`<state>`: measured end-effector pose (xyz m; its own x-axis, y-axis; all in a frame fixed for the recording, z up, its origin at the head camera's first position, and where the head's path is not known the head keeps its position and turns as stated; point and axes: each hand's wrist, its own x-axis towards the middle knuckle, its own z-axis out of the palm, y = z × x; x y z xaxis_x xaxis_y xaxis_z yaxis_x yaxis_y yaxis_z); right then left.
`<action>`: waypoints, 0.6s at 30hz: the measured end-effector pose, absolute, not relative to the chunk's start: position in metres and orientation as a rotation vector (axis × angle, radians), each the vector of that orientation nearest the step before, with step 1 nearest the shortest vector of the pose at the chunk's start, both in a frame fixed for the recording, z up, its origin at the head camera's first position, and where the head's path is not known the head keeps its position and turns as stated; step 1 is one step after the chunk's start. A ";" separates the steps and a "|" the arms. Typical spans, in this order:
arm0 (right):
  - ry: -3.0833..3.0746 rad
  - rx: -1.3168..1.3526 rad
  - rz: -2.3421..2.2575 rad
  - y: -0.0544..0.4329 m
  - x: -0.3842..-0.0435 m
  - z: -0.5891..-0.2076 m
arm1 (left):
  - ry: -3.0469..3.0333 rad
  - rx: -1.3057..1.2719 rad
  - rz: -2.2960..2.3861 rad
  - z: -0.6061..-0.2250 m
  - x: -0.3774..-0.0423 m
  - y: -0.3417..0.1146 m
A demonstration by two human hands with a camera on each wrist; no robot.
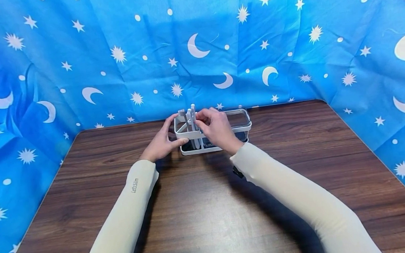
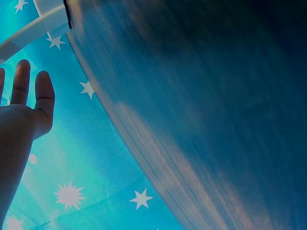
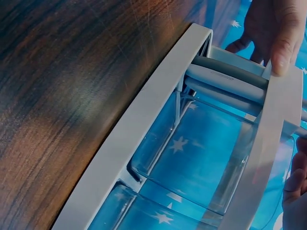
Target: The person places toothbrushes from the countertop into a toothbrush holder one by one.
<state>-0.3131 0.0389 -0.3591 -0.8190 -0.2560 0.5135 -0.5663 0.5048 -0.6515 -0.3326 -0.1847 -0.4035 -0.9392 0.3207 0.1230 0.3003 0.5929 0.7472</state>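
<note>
A white-framed toothbrush holder [image 1: 212,149] with clear walls stands near the table's back edge. Several toothbrushes [image 1: 182,115] stand upright in its left compartment; their white and grey handles show through the side in the right wrist view. My left hand [image 1: 158,143] holds the holder's left end, the thumb on the front of the upper rim and the fingers behind. My right hand [image 1: 218,129] reaches over the holder and pinches the rightmost toothbrush [image 1: 193,108] near its top. The lower part of that toothbrush is within the compartment.
The dark wood table [image 1: 195,208] spreads out in front of the holder. Close behind the holder hangs a blue cloth [image 1: 164,36] with moons and stars, which also lines both sides. Clear compartments [image 3: 201,148] fill the holder's right part.
</note>
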 end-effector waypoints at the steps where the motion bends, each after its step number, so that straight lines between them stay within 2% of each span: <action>1: -2.407 0.681 1.229 0.039 -0.313 -0.359 | 2.782 0.543 1.297 -0.404 -0.332 -0.185; 18: -2.473 0.666 1.244 0.040 -0.314 -0.363 | 2.795 0.553 1.294 -0.406 -0.334 -0.187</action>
<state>-0.3136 0.0403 -0.3631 -0.8498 -0.2706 0.4523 -0.5244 0.5193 -0.6748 -0.3338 -0.1871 -0.4059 -0.9374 0.3208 0.1354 0.3109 0.5955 0.7408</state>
